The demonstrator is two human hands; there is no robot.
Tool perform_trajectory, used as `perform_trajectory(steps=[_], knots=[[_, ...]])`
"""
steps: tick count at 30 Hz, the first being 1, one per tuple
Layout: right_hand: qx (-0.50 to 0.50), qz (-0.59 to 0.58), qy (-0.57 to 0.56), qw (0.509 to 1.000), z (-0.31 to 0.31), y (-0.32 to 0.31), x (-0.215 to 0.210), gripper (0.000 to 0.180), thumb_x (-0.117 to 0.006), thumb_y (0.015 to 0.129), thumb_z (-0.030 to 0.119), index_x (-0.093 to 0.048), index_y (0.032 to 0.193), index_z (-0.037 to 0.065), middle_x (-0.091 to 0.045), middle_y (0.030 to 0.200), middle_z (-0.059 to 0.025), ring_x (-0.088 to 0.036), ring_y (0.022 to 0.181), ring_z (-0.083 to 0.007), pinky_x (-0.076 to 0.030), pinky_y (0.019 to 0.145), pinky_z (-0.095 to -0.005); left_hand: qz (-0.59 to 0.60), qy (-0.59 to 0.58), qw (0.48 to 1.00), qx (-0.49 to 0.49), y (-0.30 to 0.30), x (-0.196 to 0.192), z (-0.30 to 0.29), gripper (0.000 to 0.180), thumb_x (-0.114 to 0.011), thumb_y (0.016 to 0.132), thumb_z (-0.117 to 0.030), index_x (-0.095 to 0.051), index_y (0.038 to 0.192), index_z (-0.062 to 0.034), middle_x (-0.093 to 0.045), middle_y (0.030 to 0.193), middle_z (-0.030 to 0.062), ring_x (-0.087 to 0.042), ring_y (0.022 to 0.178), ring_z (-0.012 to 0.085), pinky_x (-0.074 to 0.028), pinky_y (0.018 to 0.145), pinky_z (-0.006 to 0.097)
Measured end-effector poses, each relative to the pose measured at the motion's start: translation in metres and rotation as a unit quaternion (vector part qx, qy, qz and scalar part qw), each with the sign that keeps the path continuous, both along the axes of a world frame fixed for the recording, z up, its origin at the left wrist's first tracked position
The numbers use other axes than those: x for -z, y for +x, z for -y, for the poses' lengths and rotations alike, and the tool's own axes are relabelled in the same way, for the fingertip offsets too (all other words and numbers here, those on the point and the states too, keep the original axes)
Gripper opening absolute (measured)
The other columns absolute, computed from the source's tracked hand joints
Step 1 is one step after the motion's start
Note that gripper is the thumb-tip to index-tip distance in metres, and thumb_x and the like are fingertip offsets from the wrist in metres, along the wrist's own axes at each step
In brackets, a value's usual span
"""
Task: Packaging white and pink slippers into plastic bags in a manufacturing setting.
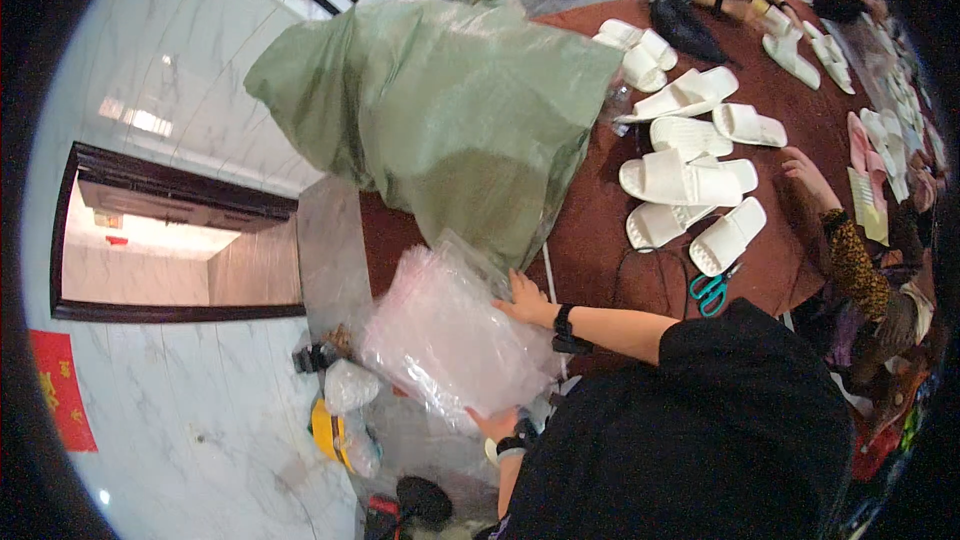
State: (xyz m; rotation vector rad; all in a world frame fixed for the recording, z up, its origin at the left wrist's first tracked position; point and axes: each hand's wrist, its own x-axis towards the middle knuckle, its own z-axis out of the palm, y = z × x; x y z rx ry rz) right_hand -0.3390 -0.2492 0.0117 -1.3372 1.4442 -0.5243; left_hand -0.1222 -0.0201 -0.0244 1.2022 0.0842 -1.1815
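counted one bulky green plastic sack (450, 90) crowding brown table (590, 260), one pair of teal-handled scissors (711, 292), at least eight white open-toed slippers (690, 180). found one stack of clear pinkish plastic film (450, 335) beside sack, touching spread fingers of right hand (526, 300); could not tell grip of left hand (497, 424).

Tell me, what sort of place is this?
Probably a small packing workshop, though I can't be certain: white slippers lie in a cluster on a brown-covered table, with a stack of clear plastic packaging and a large green sack close by.
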Motion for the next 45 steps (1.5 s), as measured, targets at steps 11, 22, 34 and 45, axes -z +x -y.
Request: perform_trajectory(steps=[11, 22, 34, 45], knots=[[-0.029, 0.13, 0.059, 0.989, 0.009, -0.027, -0.039, 0.095, -0.07, 0.072, 0.049, -0.027, 0.132, -0.012, -0.043, 0.127, -0.0292, -0.045, 0.118, -0.0348, -0.038, 0.097, -0.0389, -0.195, -0.057, 0.972, -0.114, 0.022, -0.023, -0.024, 0.071, -0.057, 0.08, -0.053, -0.04, 0.131, -0.0073, -0.043, 0.132, 0.0098, -0.04, 0.118, 0.0289, -0.03, 0.1, 0.044], [-0.038, 0.036, -0.013, 0.999, -0.035, 0.012, 0.015, 0.1, -0.056, 0.076, 0.062, -0.024, 0.133, -0.014, -0.031, 0.136, -0.033, -0.032, 0.127, -0.0422, -0.028, 0.105, -0.043, 0.578, 0.202, 0.79, 0.017, 0.165, -0.01, -0.046, 0.064, -0.047, 0.087, -0.05, -0.042, 0.128, -0.0013, -0.043, 0.13, 0.0158, -0.045, 0.114, 0.0309, -0.037, 0.097, 0.041], [-0.01, -0.124, -0.055, 0.991, -0.025, 0.033, 0.01, 0.098, -0.069, 0.069, 0.051, -0.026, 0.136, -0.007, -0.042, 0.129, -0.0289, -0.042, 0.119, -0.0405, -0.035, 0.099, -0.0432, 0.271, 0.174, 0.909, 0.264, 0.136, -0.065, -0.003, 0.082, -0.053, 0.087, -0.04, -0.006, 0.145, -0.0057, -0.026, 0.144, 0.0158, -0.028, 0.131, 0.0284, -0.027, 0.103, 0.044], [-0.11, -0.122, -0.123, 0.979, -0.04, 0.041, -0.025, 0.093, -0.057, 0.076, 0.06, -0.023, 0.138, -0.001, -0.038, 0.133, -0.0256, -0.039, 0.12, -0.0406, -0.036, 0.096, -0.0508, 0.147, 0.141, 0.954, 0.22, 0.136, -0.04, 0.016, 0.083, -0.055, 0.085, -0.05, -0.015, 0.143, -0.0069, -0.025, 0.144, 0.0149, -0.03, 0.129, 0.0286, -0.025, 0.106, 0.04]])
